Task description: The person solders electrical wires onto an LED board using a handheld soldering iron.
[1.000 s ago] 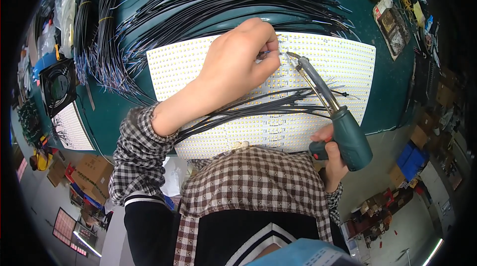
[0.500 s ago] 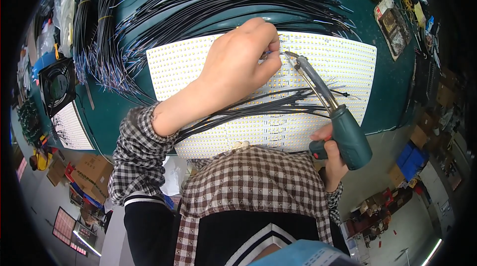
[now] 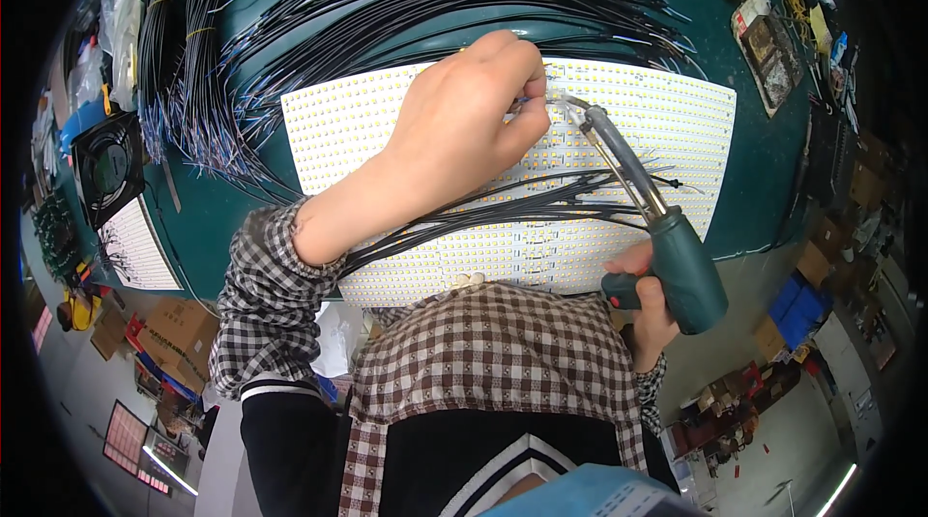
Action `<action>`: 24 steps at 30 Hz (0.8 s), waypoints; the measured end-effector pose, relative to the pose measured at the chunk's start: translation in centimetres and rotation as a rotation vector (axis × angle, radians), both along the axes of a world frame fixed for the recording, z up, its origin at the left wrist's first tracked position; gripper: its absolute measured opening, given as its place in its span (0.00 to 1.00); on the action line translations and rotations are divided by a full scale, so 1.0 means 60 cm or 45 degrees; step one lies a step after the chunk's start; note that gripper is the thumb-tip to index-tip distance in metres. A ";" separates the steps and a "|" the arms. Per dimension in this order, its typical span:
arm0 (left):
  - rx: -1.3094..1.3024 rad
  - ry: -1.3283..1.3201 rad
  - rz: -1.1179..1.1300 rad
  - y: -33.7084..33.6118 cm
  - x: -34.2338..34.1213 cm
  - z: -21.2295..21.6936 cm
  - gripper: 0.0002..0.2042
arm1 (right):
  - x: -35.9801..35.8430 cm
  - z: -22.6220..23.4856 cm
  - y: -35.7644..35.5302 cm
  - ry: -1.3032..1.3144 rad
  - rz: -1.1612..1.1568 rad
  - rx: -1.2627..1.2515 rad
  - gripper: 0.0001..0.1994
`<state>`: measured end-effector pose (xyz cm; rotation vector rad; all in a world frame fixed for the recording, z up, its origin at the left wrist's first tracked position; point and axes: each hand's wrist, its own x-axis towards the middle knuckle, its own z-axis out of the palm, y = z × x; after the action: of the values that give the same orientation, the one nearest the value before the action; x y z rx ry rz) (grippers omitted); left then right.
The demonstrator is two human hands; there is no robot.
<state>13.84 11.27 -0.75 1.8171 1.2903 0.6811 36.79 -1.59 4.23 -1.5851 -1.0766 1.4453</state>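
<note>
My left hand [image 3: 469, 106] reaches over a white LED panel [image 3: 387, 271] with rows of small yellowish chips. Its thumb and forefinger are pinched on a thin wire, mostly hidden by the fingers. A green pistol-shaped soldering gun [image 3: 686, 271] is gripped by its handle in my right hand [image 3: 652, 314]. The long barrel slants up and left, and the bent tip lies just right of my left fingertips. A pale haze shows around that tip. Across the panel, under my left wrist, lies a bunch of black wires [image 3: 522, 208].
Many black wires [image 3: 416, 10] are spread behind the panel on the green table [image 3: 217, 256], with tied bundles [image 3: 198, 34] at the left. A black fan [image 3: 109, 169] and another LED panel [image 3: 145, 242] sit far left. A stained tray [image 3: 768, 53] is at the back right.
The soldering gun has shifted slightly right, its tip drawing a little away from my left fingertips. A pale haze now shows there. My left hand has hardly moved.
</note>
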 end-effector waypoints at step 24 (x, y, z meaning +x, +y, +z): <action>0.534 0.326 0.019 -0.056 -0.003 0.060 0.12 | 0.021 -0.001 -0.010 0.193 -0.368 0.346 0.23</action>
<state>13.64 7.92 2.86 2.2965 1.4026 0.7912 38.03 -2.17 4.16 -1.3509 -0.8734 1.1520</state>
